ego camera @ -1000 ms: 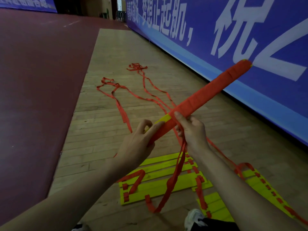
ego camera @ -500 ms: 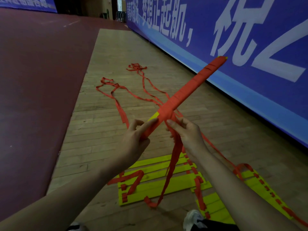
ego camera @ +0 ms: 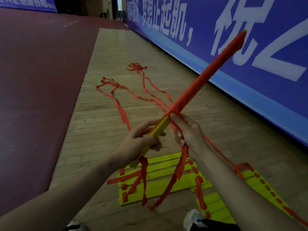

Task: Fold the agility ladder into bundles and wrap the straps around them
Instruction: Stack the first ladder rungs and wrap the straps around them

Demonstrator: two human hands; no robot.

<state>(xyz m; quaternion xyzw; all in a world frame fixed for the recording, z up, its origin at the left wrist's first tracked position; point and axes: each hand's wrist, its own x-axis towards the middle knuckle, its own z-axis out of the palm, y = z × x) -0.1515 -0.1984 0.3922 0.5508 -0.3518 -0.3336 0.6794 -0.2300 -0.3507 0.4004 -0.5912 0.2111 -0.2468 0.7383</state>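
Observation:
A long bundle of yellow ladder rungs (ego camera: 205, 77) slants up to the right, most of it wound in red strap, its near end bare yellow. My left hand (ego camera: 141, 144) grips that bare yellow end. My right hand (ego camera: 188, 130) holds the loose red strap (ego camera: 180, 167) just below the edge of the winding, thumb against the bundle. The strap hangs down from it to the floor. More yellow rungs (ego camera: 166, 185) with red straps lie flat on the floor beneath my hands.
Long loose red straps (ego camera: 120, 105) trail away over the wooden floor. A blue banner wall (ego camera: 250, 67) runs along the right. Dark red flooring (ego camera: 38, 80) lies to the left. My shoe (ego camera: 193, 219) shows at the bottom.
The bundle has tilted steeper and its far end has risen. My left hand has slid down the bare yellow end, baring more of it. My right hand stays at the winding's edge.

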